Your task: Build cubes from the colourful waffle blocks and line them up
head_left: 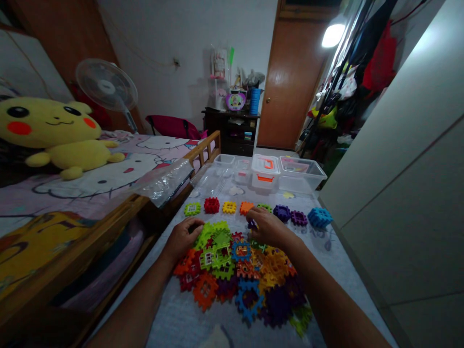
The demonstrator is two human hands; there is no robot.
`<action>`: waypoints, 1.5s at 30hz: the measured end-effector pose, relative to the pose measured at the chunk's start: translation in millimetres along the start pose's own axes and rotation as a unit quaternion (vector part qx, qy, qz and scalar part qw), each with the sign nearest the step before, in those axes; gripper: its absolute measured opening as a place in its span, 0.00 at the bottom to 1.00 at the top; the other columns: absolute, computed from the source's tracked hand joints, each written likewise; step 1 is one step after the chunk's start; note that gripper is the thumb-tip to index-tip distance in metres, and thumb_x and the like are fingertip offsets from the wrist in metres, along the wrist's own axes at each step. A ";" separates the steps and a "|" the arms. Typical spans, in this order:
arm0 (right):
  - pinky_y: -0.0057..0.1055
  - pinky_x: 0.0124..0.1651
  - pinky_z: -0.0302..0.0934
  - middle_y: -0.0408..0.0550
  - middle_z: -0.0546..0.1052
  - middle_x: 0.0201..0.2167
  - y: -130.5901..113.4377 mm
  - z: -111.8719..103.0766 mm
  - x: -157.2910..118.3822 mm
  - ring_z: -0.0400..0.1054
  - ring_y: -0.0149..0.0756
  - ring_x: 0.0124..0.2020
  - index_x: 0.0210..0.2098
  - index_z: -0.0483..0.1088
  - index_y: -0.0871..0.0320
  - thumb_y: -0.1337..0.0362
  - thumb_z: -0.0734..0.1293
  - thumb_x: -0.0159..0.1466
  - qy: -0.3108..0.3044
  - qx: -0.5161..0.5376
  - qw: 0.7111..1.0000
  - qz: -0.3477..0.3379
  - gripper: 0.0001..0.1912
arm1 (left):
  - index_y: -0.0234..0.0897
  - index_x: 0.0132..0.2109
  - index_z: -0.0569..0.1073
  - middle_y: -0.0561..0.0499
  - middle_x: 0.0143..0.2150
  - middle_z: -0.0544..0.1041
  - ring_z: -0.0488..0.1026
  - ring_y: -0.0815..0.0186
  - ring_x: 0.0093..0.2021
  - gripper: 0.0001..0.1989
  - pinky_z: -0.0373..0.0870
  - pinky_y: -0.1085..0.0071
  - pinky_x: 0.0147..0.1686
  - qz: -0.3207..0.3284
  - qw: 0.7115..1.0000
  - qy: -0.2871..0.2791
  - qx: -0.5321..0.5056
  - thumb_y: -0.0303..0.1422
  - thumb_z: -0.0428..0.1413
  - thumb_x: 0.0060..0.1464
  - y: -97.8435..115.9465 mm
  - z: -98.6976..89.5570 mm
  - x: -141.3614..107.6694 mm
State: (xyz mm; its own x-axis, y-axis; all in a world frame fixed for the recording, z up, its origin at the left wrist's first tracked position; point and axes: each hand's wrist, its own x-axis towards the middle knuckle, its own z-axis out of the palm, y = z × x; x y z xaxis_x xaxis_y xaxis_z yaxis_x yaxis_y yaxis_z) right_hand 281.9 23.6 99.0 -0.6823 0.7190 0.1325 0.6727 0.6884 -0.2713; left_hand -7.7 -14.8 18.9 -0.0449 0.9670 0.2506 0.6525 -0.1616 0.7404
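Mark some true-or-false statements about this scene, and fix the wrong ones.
1. The left hand is beside the light green pieces. True.
2. The blue stack is at the left end of the row of pieces. False: the blue stack is at the right end.
3. The box with the orange latch stands beyond the row. True.
4. The fan is right of the door. False: the fan is left of the door.
5. The yellow plush toy is on the bed. True.
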 end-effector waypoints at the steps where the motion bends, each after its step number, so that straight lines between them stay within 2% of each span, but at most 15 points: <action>1: 0.32 0.45 0.57 0.49 0.71 0.37 0.5 -4.8 -7.4 0.63 0.38 0.41 0.35 0.65 0.58 0.73 0.63 0.54 0.018 0.020 1.000 0.001 0.10 | 0.38 0.36 0.76 0.50 0.38 0.78 0.74 0.60 0.42 0.13 0.69 0.66 0.46 -0.001 1.000 0.001 0.000 0.42 0.53 0.52 -0.1 0.0 -0.1; 6: 0.30 0.39 0.56 0.45 0.71 0.32 0.4 -16.3 -47.0 0.64 0.35 0.34 0.35 0.63 0.57 0.71 0.62 0.54 0.045 0.074 0.995 0.053 0.09 | 0.37 0.36 0.76 0.49 0.38 0.78 0.74 0.60 0.42 0.13 0.69 0.67 0.46 0.002 1.000 -0.001 -0.001 0.41 0.52 0.53 -0.3 0.1 -0.8; 9: 0.27 0.32 0.52 0.42 0.68 0.26 -0.3 -7.1 -60.6 0.61 0.32 0.28 0.32 0.63 0.57 0.73 0.60 0.54 0.022 0.068 0.993 0.091 0.07 | 0.38 0.36 0.76 0.49 0.38 0.78 0.74 0.60 0.42 0.12 0.69 0.66 0.46 0.002 1.000 0.000 -0.003 0.40 0.52 0.53 -0.6 0.3 -1.2; 12: 0.29 0.34 0.54 0.45 0.69 0.29 -3.7 7.1 -63.2 0.62 0.34 0.31 0.30 0.64 0.58 0.73 0.61 0.55 0.030 0.064 0.992 0.102 0.05 | 0.38 0.37 0.75 0.49 0.38 0.78 0.74 0.60 0.43 0.12 0.68 0.66 0.47 0.000 1.000 -0.003 -0.003 0.40 0.52 0.54 -1.0 0.1 -1.8; 14: 0.33 0.41 0.57 0.49 0.71 0.34 -9.8 13.6 -61.4 0.63 0.38 0.37 0.33 0.66 0.58 0.70 0.63 0.58 0.059 0.069 0.992 0.084 0.03 | 0.38 0.37 0.75 0.49 0.38 0.77 0.74 0.60 0.42 0.12 0.68 0.65 0.47 -0.003 1.000 -0.006 -0.004 0.40 0.52 0.54 -0.9 -0.1 -2.1; 16: 0.37 0.47 0.57 0.51 0.73 0.40 -18.3 16.9 -58.4 0.63 0.41 0.43 0.39 0.69 0.57 0.64 0.66 0.60 0.072 0.082 0.993 0.041 0.07 | 0.38 0.36 0.75 0.49 0.38 0.77 0.74 0.60 0.42 0.12 0.68 0.65 0.47 -0.008 1.000 -0.006 -0.004 0.40 0.52 0.54 -0.8 -0.1 -2.2; 18: 0.39 0.50 0.55 0.49 0.74 0.43 -26.9 19.3 -55.2 0.62 0.42 0.45 0.43 0.70 0.55 0.60 0.68 0.60 0.057 0.094 0.994 -0.001 0.12 | 0.38 0.36 0.75 0.49 0.38 0.78 0.74 0.60 0.42 0.12 0.68 0.64 0.48 -0.010 1.000 -0.005 -0.003 0.40 0.52 0.53 -1.0 0.1 -2.0; 22: 0.39 0.50 0.56 0.47 0.75 0.42 -35.8 26.3 -51.3 0.63 0.41 0.45 0.41 0.73 0.54 0.60 0.69 0.60 0.022 0.092 0.995 -0.022 0.10 | 0.38 0.37 0.75 0.49 0.39 0.77 0.74 0.60 0.43 0.13 0.68 0.65 0.47 -0.001 1.000 -0.006 -0.004 0.41 0.51 0.54 -3.0 0.9 -1.6; 25: 0.39 0.50 0.57 0.48 0.76 0.41 -34.6 29.8 -51.8 0.64 0.40 0.44 0.39 0.74 0.54 0.62 0.65 0.63 0.035 0.095 0.995 -0.025 0.07 | 0.38 0.37 0.75 0.49 0.39 0.77 0.74 0.60 0.43 0.13 0.68 0.65 0.47 -0.004 1.000 -0.004 0.002 0.41 0.51 0.54 -4.0 1.0 -1.4; 27: 0.38 0.50 0.58 0.49 0.76 0.39 -30.2 29.5 -53.5 0.66 0.39 0.43 0.39 0.73 0.55 0.63 0.61 0.67 0.059 0.111 0.992 -0.019 0.09 | 0.38 0.37 0.75 0.49 0.39 0.77 0.74 0.60 0.43 0.13 0.68 0.66 0.47 -0.005 1.000 -0.002 0.005 0.41 0.51 0.54 -4.1 1.1 -1.2; 29: 0.37 0.48 0.61 0.50 0.77 0.38 -22.3 27.6 -56.0 0.68 0.38 0.41 0.40 0.72 0.56 0.63 0.57 0.68 0.105 0.137 0.985 0.015 0.12 | 0.38 0.37 0.75 0.49 0.39 0.78 0.74 0.60 0.43 0.13 0.68 0.66 0.48 -0.004 1.000 -0.001 0.006 0.41 0.51 0.54 -4.4 1.2 -1.0; 33: 0.35 0.43 0.64 0.51 0.78 0.40 2.9 21.3 -62.8 0.72 0.40 0.40 0.45 0.71 0.55 0.61 0.57 0.67 0.205 0.171 0.953 0.142 0.14 | 0.38 0.37 0.75 0.49 0.39 0.78 0.74 0.60 0.44 0.13 0.68 0.65 0.48 -0.002 1.000 -0.002 0.007 0.41 0.51 0.54 -5.1 1.5 -0.8; 37: 0.33 0.37 0.65 0.48 0.79 0.33 29.5 17.3 -70.7 0.74 0.40 0.34 0.44 0.71 0.56 0.59 0.58 0.64 0.241 0.161 0.923 0.251 0.15 | 0.38 0.36 0.75 0.49 0.38 0.78 0.74 0.59 0.43 0.14 0.68 0.65 0.48 -0.008 1.000 -0.004 0.006 0.43 0.51 0.53 -2.5 0.9 -1.1; 41: 0.33 0.34 0.63 0.47 0.78 0.29 48.8 18.9 -76.9 0.72 0.40 0.30 0.40 0.72 0.57 0.57 0.58 0.63 0.252 0.163 0.909 0.290 0.14 | 0.38 0.35 0.76 0.49 0.38 0.78 0.74 0.59 0.43 0.14 0.68 0.65 0.48 -0.011 1.000 0.003 0.002 0.43 0.52 0.52 0.4 0.1 -1.4; 45: 0.33 0.34 0.64 0.47 0.77 0.28 58.5 23.1 -78.8 0.72 0.40 0.30 0.40 0.71 0.57 0.57 0.58 0.63 0.242 0.202 0.904 0.289 0.14 | 0.38 0.36 0.76 0.49 0.38 0.78 0.74 0.59 0.43 0.14 0.68 0.65 0.48 -0.009 1.000 0.002 0.006 0.43 0.52 0.52 1.1 -0.6 -1.3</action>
State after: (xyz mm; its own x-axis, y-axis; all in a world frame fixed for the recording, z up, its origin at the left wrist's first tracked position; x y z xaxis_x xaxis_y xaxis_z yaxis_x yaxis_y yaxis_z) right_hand 368.5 5.0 50.7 0.0209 0.9726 0.2315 0.6506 0.1626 -0.7418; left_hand -7.5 -16.4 19.8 -0.0594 0.9691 0.2393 0.6598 -0.1418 0.7379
